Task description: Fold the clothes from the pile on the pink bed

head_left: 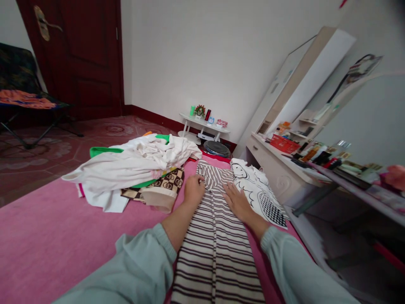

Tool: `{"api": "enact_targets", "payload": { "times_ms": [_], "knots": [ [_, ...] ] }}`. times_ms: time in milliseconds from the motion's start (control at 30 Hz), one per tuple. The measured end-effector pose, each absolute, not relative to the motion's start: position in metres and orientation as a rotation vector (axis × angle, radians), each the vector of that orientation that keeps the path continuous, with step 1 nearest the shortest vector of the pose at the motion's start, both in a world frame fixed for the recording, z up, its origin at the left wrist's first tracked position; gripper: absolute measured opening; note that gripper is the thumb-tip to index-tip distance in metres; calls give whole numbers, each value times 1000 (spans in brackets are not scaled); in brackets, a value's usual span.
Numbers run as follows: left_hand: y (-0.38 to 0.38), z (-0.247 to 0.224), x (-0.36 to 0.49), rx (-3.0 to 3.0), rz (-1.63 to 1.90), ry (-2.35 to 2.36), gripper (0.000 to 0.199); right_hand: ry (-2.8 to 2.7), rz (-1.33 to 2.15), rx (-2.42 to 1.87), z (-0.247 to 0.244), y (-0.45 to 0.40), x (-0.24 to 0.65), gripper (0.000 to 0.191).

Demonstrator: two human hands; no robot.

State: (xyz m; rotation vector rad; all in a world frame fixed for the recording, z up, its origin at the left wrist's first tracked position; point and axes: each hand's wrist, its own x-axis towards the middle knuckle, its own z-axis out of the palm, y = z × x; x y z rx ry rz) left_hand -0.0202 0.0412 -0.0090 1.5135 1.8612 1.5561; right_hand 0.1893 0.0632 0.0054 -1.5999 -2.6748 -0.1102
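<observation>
The left hand (194, 190) curled at the striped cloth (224, 245), gripping or not I couldn't tell; the right hand (236, 202) lay flat, unclenched.

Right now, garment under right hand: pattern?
Dark stripes on the off-white garment; best seen in the head view.

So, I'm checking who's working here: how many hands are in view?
2: the left hand at the left edge of the striped garment, the right hand at its right edge. No others show.
</observation>
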Motion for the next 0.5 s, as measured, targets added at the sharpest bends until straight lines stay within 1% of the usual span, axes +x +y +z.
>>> {"api": "enact_targets", "payload": {
  "times_ms": [100, 267, 400, 500],
  "knots": [
    [41, -9, -23, 1496, 1620, 1849, 33, -2688, 16, -1494, 4, 11, 210, 56],
    [25, -6, -28, 1600, 1503, 1720, 43, -2639, 181, -1386, 4, -56, 239, 52],
    [-12, -6, -43, 1846, 1310, 1501, 51, -2595, 294, -1248, 12, -95, 261, 47],
    [-56, -4, -63, 2099, 1055, 1300, 47, -2605, 372, -1123, 20, -125, 279, 48]
  ]
}}
